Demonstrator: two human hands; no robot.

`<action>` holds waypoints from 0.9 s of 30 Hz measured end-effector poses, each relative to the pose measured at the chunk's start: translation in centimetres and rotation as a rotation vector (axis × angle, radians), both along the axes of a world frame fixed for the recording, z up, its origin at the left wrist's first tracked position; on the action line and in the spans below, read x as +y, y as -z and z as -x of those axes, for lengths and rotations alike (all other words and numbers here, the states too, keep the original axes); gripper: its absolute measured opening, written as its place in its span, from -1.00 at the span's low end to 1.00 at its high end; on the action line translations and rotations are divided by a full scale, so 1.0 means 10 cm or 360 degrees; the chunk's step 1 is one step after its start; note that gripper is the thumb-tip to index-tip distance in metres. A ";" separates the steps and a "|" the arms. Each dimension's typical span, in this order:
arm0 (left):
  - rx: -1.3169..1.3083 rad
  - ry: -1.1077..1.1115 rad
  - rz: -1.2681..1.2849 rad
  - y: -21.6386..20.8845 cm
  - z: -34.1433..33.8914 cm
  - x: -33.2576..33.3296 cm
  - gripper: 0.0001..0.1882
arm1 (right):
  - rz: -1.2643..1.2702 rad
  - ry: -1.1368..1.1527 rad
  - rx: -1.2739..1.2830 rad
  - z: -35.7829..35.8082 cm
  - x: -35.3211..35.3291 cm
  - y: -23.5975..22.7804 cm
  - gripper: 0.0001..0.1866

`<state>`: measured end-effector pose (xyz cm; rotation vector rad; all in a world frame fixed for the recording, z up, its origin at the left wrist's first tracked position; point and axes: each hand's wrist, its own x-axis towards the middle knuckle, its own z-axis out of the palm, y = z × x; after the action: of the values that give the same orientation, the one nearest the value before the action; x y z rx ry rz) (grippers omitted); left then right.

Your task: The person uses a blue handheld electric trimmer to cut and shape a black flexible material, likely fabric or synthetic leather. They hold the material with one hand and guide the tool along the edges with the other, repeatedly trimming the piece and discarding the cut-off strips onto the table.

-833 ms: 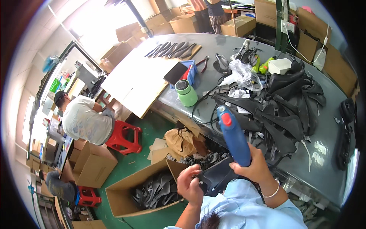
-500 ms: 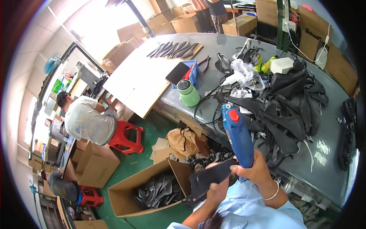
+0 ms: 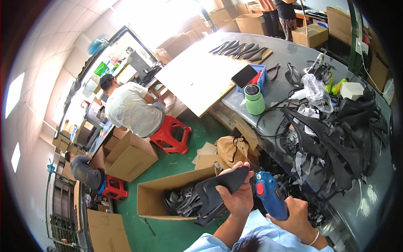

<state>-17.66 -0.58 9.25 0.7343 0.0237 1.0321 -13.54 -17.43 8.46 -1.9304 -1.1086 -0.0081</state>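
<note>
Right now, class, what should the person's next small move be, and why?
Probably turn the dark piece in the left hand so that a bare edge faces the blue tool. The right hand holds that tool close by but apart from the piece, and in this view the left palm lies between them.

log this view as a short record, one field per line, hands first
left hand: holding at least one black piece
right hand: gripping a blue tool
floor box: cardboard, open, black parts inside
table: green bottle, blue bin, black pile
board: row of black shapes at its far end
nearest co-worker: pale shirt, dark cap, seated on a red stool
</note>
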 end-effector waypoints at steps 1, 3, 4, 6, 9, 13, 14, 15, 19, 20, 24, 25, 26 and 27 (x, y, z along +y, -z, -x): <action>0.0005 -0.0034 -0.0002 0.00 0.01 0.00 -0.42 | -0.0014 -0.0028 0.0015 0.01 0.01 -0.01 -0.50; 0.0030 -0.0092 -0.0014 0.03 0.03 0.00 -0.42 | -0.0046 -0.0077 0.0046 0.02 0.02 -0.04 -0.57; 0.0049 -0.0107 -0.0014 0.07 0.04 0.01 -0.42 | -0.0044 -0.0077 0.0036 0.02 0.02 -0.03 -0.57; 0.0065 -0.0124 -0.0030 0.13 0.05 0.01 -0.43 | -0.0043 -0.0078 0.0017 0.02 0.01 -0.03 -0.59; 0.0052 -0.0126 -0.0105 0.19 0.06 0.03 -0.45 | -0.0035 -0.0075 -0.0006 0.02 0.01 -0.05 -0.59; 0.0217 -0.0009 -0.0228 0.17 0.14 0.13 -0.49 | -0.0041 -0.0076 -0.0031 -0.01 -0.01 -0.07 -0.60; 0.0302 0.0043 -0.0249 0.13 0.18 0.16 -0.50 | -0.0047 -0.0073 -0.0032 -0.03 -0.02 -0.05 -0.59; 0.0335 0.0132 -0.0220 0.06 0.20 0.18 -0.50 | -0.0052 -0.0072 -0.0034 -0.04 -0.03 -0.03 -0.59; 0.0453 0.0313 -0.0178 -0.14 0.27 0.27 -0.51 | 0.0011 0.0004 -0.0122 -0.04 -0.07 0.07 -0.60; 0.0499 0.0307 -0.0202 -0.16 0.28 0.29 -0.51 | 0.0022 0.0003 -0.0135 -0.04 -0.08 0.09 -0.60; 0.0564 0.0280 -0.0227 -0.19 0.32 0.36 -0.57 | 0.0019 0.0002 -0.0173 -0.03 -0.07 0.12 -0.60; 0.0580 0.0274 -0.0240 -0.22 0.33 0.36 -0.59 | 0.0027 -0.0003 -0.0173 -0.03 -0.07 0.11 -0.60; 0.0596 0.0269 -0.0255 -0.25 0.33 0.35 -0.62 | 0.0034 -0.0007 -0.0173 -0.03 -0.06 0.10 -0.60; 0.0612 0.0264 -0.0269 -0.27 0.34 0.35 -0.63 | 0.0041 -0.0011 -0.0174 -0.03 -0.06 0.09 -0.59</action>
<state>-21.04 2.94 11.99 1.0634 0.2058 0.7295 -13.26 -18.06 7.54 -1.9685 -1.1925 -0.0966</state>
